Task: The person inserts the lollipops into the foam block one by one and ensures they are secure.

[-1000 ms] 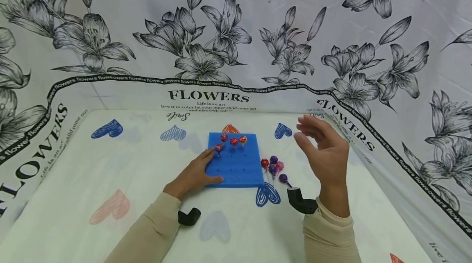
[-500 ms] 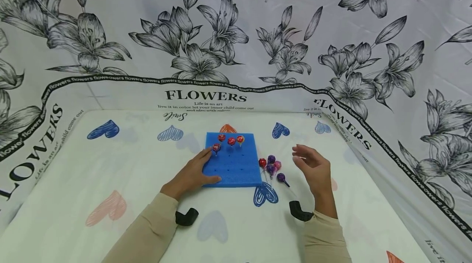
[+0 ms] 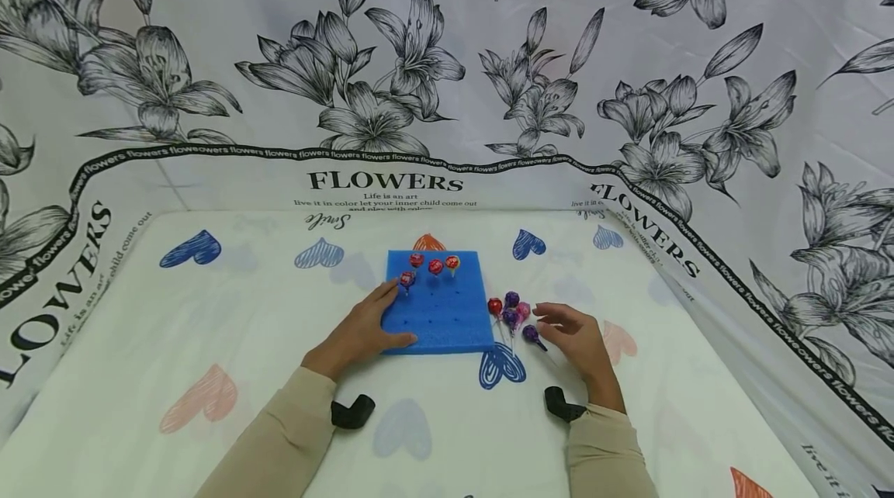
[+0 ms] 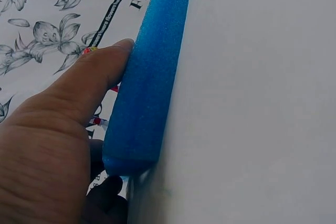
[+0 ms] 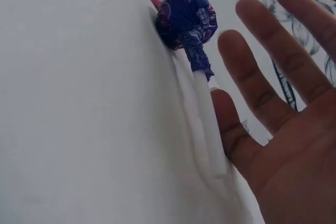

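Observation:
A blue foam block [image 3: 436, 327] with small holes lies on the table; several red-wrapped lollipops [image 3: 435, 267] stand upright at its far end. My left hand [image 3: 358, 335] rests at its left side, fingers along the edge and thumb lying on top near the front. The left wrist view shows the thumb [image 4: 89, 80] against the block. Right of the block lies a cluster of red, pink and purple lollipops [image 3: 511, 317]. One purple lollipop [image 3: 532, 335] lies slightly apart, its white stick toward me. My right hand [image 3: 576, 339] hovers beside it, fingers extended and holding nothing.
A white cloth [image 3: 279, 296] printed with hearts covers the table. Behind it hangs a flower-printed curtain [image 3: 545, 95]. Black wrist mounts [image 3: 353, 411] stick out from both sleeves.
My right hand has come down and toward the loose lollipops, from raised beyond them to right beside the separate purple one. My left hand has stayed on the foam block.

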`<state>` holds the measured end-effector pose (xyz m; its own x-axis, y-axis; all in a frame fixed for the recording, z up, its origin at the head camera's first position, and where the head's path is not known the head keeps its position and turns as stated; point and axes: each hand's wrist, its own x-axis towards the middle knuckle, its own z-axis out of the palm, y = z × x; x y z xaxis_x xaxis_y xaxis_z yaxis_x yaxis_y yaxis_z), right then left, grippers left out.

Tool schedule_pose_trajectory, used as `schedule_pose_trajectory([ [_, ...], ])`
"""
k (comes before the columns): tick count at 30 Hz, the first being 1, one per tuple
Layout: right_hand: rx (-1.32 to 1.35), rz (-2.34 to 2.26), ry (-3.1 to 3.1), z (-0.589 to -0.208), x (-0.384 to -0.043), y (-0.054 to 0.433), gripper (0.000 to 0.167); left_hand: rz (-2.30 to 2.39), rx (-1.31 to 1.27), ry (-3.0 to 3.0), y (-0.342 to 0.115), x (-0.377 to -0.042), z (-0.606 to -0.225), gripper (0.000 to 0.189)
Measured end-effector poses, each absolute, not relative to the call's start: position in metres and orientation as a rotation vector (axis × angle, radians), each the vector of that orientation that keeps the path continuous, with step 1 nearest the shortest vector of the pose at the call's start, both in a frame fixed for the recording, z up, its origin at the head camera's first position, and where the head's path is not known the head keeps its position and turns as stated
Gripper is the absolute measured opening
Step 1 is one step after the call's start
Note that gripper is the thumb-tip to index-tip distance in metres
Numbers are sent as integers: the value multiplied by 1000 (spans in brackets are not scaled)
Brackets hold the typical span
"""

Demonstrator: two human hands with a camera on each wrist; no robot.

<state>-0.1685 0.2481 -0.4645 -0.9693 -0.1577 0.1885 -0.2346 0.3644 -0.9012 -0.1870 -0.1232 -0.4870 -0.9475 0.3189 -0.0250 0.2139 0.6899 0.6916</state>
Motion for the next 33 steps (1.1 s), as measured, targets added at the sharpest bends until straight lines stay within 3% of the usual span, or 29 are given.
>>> schedule_pose_trajectory([
  [7, 408, 1689, -2605, -492, -179, 260, 28, 1100, 446, 2755, -123, -188, -490, 102],
  [20, 290, 1370, -2774, -493, -183, 253, 26, 1102, 450, 2769, -124, -189, -492, 102],
  [33, 220, 1813, -2286, -473, -176, 253, 25, 1123, 437, 2760, -124, -187, -490, 101],
])
